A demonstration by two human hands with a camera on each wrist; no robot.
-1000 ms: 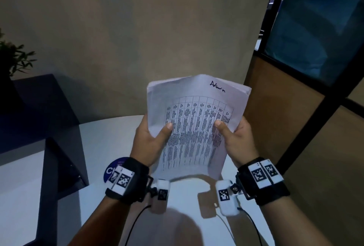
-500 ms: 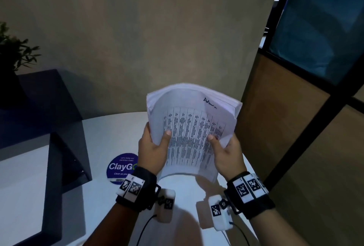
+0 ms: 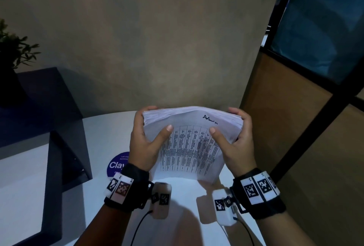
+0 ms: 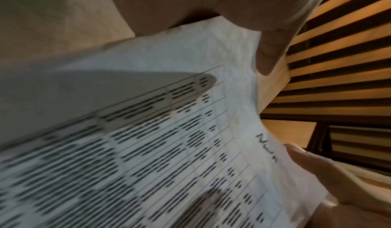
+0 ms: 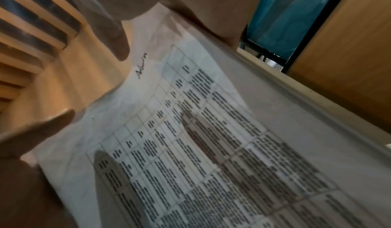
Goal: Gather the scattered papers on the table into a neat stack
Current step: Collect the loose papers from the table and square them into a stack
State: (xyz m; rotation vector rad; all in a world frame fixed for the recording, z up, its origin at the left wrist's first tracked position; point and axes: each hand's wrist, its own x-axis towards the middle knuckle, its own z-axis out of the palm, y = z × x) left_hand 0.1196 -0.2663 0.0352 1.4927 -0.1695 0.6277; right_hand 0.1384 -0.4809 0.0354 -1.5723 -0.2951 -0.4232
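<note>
The stack of papers [image 3: 191, 147] is held in the air, low in the middle of the head view, above the white desk [image 3: 106, 133]. The stack is bowed, and its far edge is raised towards 12 o'clock. A printed table is seen on the top sheet [image 3: 187, 123], and a handwritten word is placed near its 1 o'clock corner. Whether the near edge touches the desk cannot be told.

The 9 o'clock side of the stack is grasped by the left hand [image 3: 143, 147]: the thumb is pressed on the top sheet and the fingers are curled around the edge. The 3 o'clock side is grasped in the same way by the right hand [image 3: 240, 147]. A black band with printed markers is worn on each wrist.

A round blue sticker [image 3: 116, 165] is seen on the desk at 8 o'clock from the stack, partly hidden by the left wrist. A dark cabinet [image 3: 45, 92] and a plant [image 3: 15, 48] are found at 10 o'clock. A wood and glass partition [image 3: 319, 28] stands at 2 o'clock.
</note>
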